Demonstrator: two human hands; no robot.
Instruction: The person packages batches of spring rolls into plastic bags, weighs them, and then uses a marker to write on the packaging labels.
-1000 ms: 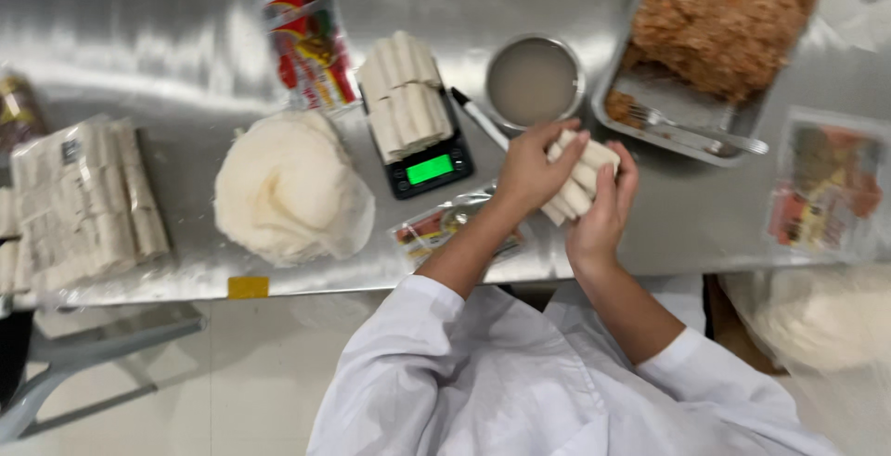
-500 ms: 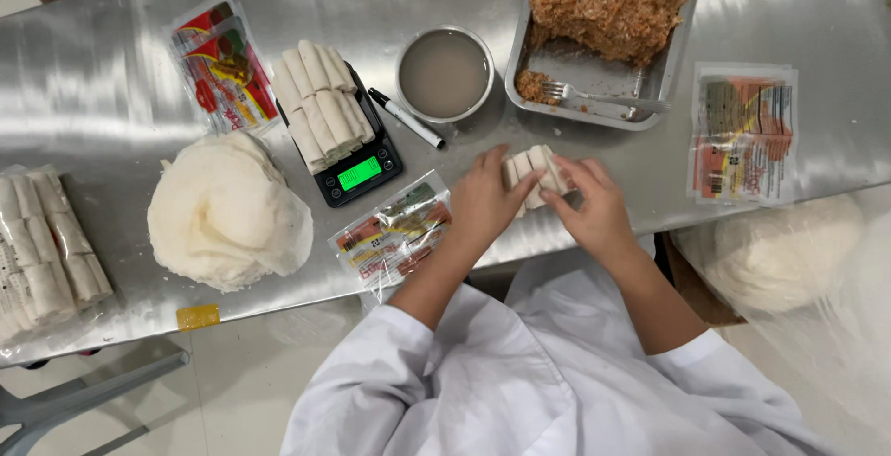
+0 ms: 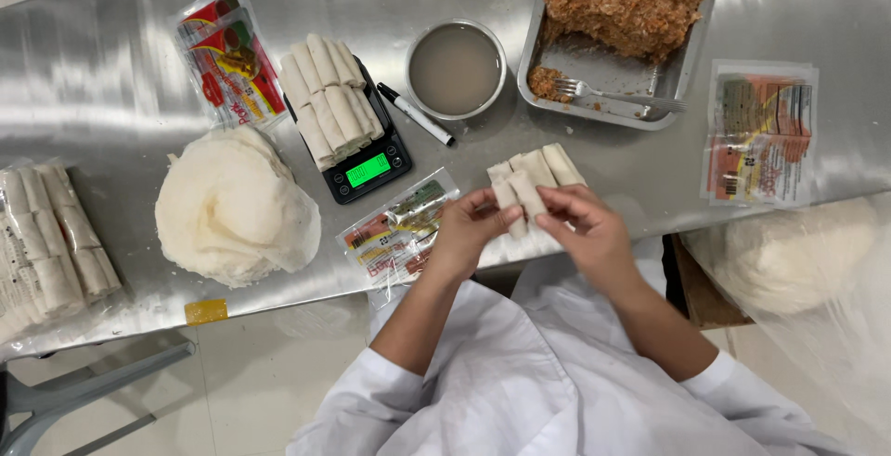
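Observation:
Both my hands meet over the front edge of the steel table (image 3: 111,66). My left hand (image 3: 469,233) and my right hand (image 3: 585,229) together grip a small bundle of pale spring rolls (image 3: 534,178), several side by side, held just above the tabletop. Left of my left hand lies an empty printed plastic bag (image 3: 394,229). Behind it, a black digital scale (image 3: 367,168) with a green display carries a stack of rolls (image 3: 329,99).
A heap of white wrappers (image 3: 232,205) sits left. Bagged rolls (image 3: 51,243) lie far left. Behind are a bowl of cloudy liquid (image 3: 455,68), a marker pen (image 3: 416,115), a filling tray (image 3: 603,66) with fork (image 3: 617,94), and printed bags (image 3: 227,52) (image 3: 761,131). A bag of wrappers (image 3: 798,252) is at right.
My view has shifted so the table sits further left. My hands have lowered the bundle of rolls from chest height to the table's front edge.

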